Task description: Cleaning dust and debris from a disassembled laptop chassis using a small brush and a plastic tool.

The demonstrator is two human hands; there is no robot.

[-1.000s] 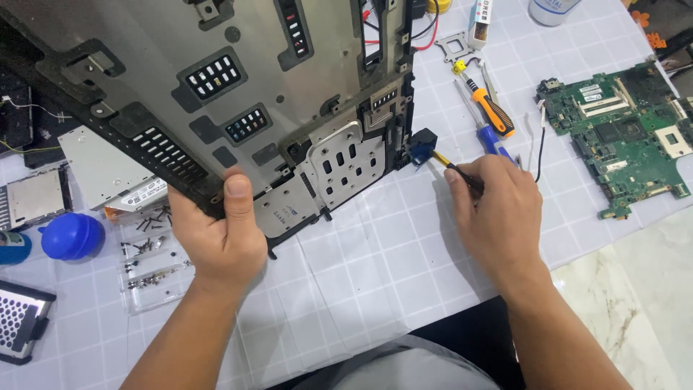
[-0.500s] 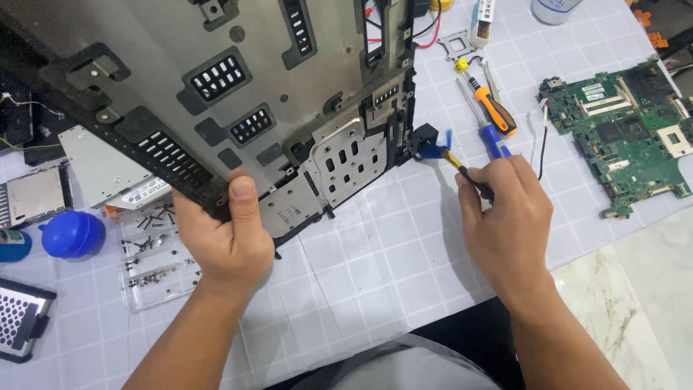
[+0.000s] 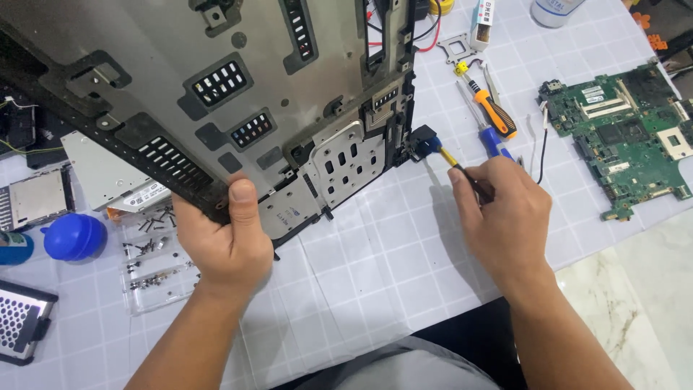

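Note:
My left hand (image 3: pixel 224 242) grips the near edge of a grey laptop base chassis (image 3: pixel 216 101), held tilted above the mat with its underside and vent slots facing me. My right hand (image 3: pixel 505 224) holds a thin tool with a yellow and black shaft (image 3: pixel 462 167). Its tip touches a small black and blue connector (image 3: pixel 424 141) at the chassis's right edge.
A green motherboard (image 3: pixel 628 137) lies at the right. Orange (image 3: pixel 492 112) and blue (image 3: pixel 494 139) screwdrivers lie beside the connector. A clear tray of screws (image 3: pixel 151 256), a blue blower bulb (image 3: pixel 74 236), a drive caddy (image 3: pixel 108 173) and a black grille (image 3: pixel 20 321) sit left on the white grid mat (image 3: pixel 375 267).
The chassis and both hands have shifted slightly; my right hand drew the tool a little to the right while its tip stays at the connector.

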